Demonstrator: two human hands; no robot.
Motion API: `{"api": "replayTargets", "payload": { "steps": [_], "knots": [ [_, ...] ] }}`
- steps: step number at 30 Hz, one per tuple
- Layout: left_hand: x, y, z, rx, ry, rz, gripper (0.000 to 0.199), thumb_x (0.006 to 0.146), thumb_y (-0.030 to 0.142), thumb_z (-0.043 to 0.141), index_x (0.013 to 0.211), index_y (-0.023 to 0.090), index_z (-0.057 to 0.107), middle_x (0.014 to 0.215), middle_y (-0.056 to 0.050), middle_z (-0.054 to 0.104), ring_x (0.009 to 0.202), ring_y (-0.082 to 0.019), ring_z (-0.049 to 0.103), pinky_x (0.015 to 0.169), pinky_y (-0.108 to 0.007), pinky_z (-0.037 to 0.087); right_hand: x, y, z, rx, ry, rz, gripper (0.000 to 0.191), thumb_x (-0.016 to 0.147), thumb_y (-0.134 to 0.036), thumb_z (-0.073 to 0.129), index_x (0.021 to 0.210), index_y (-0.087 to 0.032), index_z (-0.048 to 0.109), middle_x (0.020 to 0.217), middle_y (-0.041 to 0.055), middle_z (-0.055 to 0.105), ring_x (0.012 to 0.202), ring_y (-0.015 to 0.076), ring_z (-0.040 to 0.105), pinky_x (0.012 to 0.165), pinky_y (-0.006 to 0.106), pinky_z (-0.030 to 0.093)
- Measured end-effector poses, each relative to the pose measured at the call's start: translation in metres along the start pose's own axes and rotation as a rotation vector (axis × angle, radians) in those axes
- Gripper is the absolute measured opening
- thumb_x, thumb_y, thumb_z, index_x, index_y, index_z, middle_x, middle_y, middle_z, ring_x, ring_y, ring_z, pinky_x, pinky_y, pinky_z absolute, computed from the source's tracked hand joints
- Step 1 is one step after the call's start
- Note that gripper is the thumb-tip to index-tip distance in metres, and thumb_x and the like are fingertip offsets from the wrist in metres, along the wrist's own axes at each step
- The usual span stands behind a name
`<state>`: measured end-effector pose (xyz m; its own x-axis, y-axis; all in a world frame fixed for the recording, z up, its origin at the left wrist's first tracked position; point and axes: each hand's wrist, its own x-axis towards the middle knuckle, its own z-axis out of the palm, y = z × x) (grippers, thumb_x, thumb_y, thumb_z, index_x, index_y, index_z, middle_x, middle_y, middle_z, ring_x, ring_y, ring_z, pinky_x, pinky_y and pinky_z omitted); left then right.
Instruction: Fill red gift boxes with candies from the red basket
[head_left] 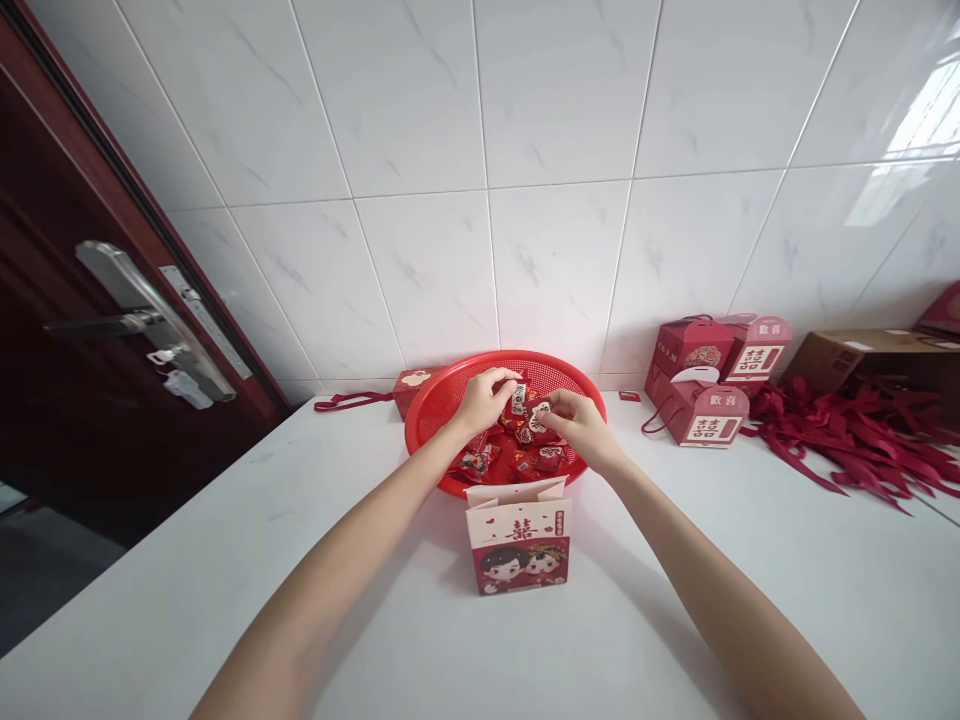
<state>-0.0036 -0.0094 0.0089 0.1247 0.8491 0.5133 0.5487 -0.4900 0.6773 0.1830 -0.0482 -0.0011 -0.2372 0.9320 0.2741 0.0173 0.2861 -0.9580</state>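
Note:
Both my hands are over a red plastic basket [431, 410] with several red-wrapped candies [480, 458] in it. My left hand [489, 398] pinches a red candy packet [519, 398] with a pale label between thumb and fingers. On the right side of the basket, my right hand [581, 425] has its fingers closed on another red candy packet [541, 415]. In front of the basket stands a red and white paper gift box [521, 545] with its top flaps up and two cartoon figures on its front.
Several closed red gift boxes [709, 415] are grouped at the right by the tiled wall. Dark red ribbons [862, 435] spill from a cardboard box [855, 355]. Behind the basket's left side sits a red box [412, 390] with a ribbon. A door [75, 200] is at the left.

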Motion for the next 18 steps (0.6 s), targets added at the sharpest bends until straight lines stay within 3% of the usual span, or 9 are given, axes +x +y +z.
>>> {"api": "replayTargets", "payload": {
  "steps": [5,11,18],
  "knots": [
    [0.0,0.0,0.001,-0.023,0.007,0.025,0.019,0.087,0.018,0.054,0.094,0.017,0.073,0.101,-0.006,0.077,0.095,-0.02,0.069,0.089,-0.033,0.054,0.001,0.002,-0.001,-0.026,-0.027,-0.028,0.022,0.072,-0.04,0.069,0.077,-0.021,0.061,0.073,-0.0001,0.065,0.07,0.0182,0.063,0.066,0.032,0.05],
    [0.001,-0.002,0.001,-0.057,0.031,0.039,0.02,0.088,0.02,0.054,0.095,0.017,0.073,0.097,-0.005,0.077,0.089,-0.02,0.07,0.083,-0.033,0.055,0.003,0.007,-0.001,-0.149,-0.147,-0.022,0.016,0.074,-0.037,0.066,0.076,-0.021,0.063,0.073,0.0004,0.066,0.069,0.0183,0.063,0.065,0.032,0.049],
    [0.0,-0.002,0.002,-0.219,-0.012,0.066,0.018,0.084,0.028,0.063,0.093,0.017,0.073,0.1,-0.007,0.077,0.096,-0.023,0.071,0.089,-0.037,0.056,0.006,0.011,0.003,-0.12,0.116,-0.008,0.028,0.073,-0.047,0.07,0.083,-0.023,0.057,0.087,0.0043,0.07,0.081,0.021,0.065,0.072,0.035,0.051]
  ]
}}
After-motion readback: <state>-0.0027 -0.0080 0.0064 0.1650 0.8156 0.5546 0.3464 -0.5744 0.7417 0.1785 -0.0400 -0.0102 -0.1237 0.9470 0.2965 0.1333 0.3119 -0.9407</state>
